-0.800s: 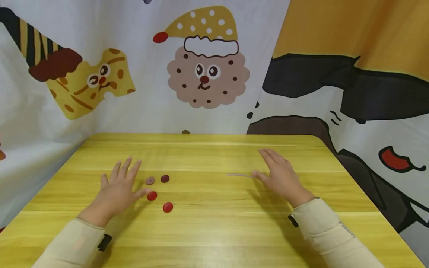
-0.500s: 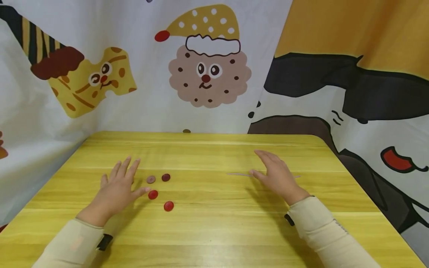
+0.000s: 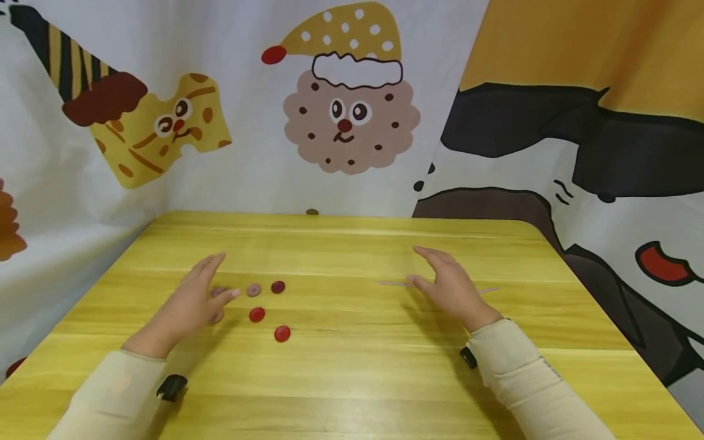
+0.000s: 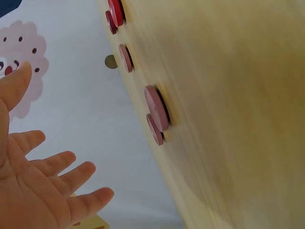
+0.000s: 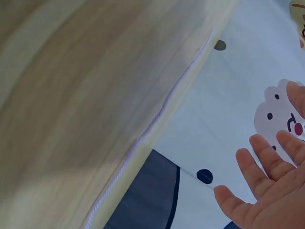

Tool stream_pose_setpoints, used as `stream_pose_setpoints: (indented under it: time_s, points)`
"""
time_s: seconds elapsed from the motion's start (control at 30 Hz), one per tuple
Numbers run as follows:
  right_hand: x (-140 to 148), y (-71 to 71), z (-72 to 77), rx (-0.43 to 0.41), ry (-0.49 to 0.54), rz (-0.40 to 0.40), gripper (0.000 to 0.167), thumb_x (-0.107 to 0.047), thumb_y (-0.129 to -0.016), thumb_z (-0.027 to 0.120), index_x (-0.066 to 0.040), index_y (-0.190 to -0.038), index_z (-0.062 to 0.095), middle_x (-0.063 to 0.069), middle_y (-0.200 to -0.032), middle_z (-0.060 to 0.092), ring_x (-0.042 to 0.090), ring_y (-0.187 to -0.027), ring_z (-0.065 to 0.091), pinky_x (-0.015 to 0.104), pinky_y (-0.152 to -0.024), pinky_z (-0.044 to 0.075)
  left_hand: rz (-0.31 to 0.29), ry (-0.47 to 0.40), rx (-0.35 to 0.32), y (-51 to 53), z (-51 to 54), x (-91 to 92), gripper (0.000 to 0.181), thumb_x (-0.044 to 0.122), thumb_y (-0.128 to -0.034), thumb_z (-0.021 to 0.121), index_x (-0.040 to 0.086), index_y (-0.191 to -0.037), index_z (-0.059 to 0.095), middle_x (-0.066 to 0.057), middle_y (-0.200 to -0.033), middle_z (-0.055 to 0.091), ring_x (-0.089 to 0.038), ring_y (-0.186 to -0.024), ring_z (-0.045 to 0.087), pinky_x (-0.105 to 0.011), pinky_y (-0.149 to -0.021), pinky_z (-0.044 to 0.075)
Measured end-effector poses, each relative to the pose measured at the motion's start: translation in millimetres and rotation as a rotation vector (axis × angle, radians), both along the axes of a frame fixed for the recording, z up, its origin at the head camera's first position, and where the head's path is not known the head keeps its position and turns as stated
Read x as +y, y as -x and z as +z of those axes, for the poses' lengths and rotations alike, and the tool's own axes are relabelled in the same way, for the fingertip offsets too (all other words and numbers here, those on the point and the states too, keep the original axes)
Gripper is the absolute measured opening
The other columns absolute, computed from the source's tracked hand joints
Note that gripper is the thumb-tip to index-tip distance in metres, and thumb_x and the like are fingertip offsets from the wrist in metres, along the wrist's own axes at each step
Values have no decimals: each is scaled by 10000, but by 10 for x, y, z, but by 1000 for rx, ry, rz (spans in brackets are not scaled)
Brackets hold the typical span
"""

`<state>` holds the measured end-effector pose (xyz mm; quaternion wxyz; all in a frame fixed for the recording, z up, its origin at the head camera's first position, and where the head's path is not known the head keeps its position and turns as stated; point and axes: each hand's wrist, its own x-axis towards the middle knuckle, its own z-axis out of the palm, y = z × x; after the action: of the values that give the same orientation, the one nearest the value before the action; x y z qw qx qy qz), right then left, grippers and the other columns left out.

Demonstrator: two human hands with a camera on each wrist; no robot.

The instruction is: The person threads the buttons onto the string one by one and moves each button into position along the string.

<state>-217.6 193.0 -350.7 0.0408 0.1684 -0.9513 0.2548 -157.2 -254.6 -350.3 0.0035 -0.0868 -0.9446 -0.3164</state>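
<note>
Hovering above the desk (image 3: 352, 379), the left hand (image 3: 181, 308) is keeping its fingers spread, its thumb pointing toward a pink button (image 3: 253, 290). Partly behind that hand in the head view, a rear pink button (image 3: 218, 291) and a front pink button (image 3: 217, 316) are lying just beside its thumb. A dark red button (image 3: 277, 287) is sitting near the first pink one, while a red button (image 3: 256, 315) and a second red button (image 3: 282, 333) are lying closer to the wearer. The right hand (image 3: 453, 292), fingers loosely apart, is hanging over a lilac cord (image 5: 157, 114), which is running crosswise, showing on both sides of it. A broad stretch of desk is separating buttons from cord; another strip is reaching the far edge, where printed cloth (image 3: 247, 183) is hanging.
</note>
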Motion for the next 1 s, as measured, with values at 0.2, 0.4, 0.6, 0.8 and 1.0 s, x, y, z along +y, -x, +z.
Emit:
stream_pose_setpoints:
  time_s: [0.2, 0.4, 0.6, 0.8, 1.0]
  points:
    - [-10, 27, -12, -40, 56, -5, 642, -293, -949, 631, -109, -1495, 347, 174, -1486, 385, 394, -1370, 323, 575, -1071, 293, 10, -47, -26, 63, 14, -62, 829, 415, -967, 559, 36, -1543, 98, -322, -1540, 108, -541, -1375, 150, -685, -1033, 206]
    - [-20, 60, -49, -51, 106, 14, 627, -273, -949, 634, -93, -1485, 363, 165, -1454, 432, 380, -1351, 358, 564, -1065, 309, 9, -70, -18, 99, -9, -149, 797, 380, -975, 564, -10, -1526, 141, -354, -1509, 177, -558, -1342, 212, -689, -1015, 231]
    - [-57, 117, -86, -69, 161, 32, 609, -247, -945, 642, -78, -1470, 385, 164, -1426, 470, 375, -1330, 393, 560, -1053, 328, 12, -80, -23, 127, -12, -195, 776, 351, -976, 572, -47, -1508, 172, -377, -1464, 253, -563, -1289, 299, -671, -969, 315]
    - [-113, 145, -90, -89, 189, 32, 586, -242, -941, 647, -71, -1451, 414, 155, -1410, 492, 362, -1322, 408, 556, -1058, 323, 20, -94, -59, 146, -44, -251, 766, 338, -970, 588, -38, -1506, 192, -385, -1448, 274, -563, -1281, 319, -662, -954, 350]
    - [-153, 162, -82, -98, 204, 36, 559, -243, -938, 650, -72, -1429, 445, 146, -1398, 507, 350, -1310, 424, 550, -1055, 332, 36, -84, -67, 153, -66, -295, 742, 324, -962, 605, -48, -1489, 239, -373, -1428, 323, -553, -1261, 365, -639, -946, 381]
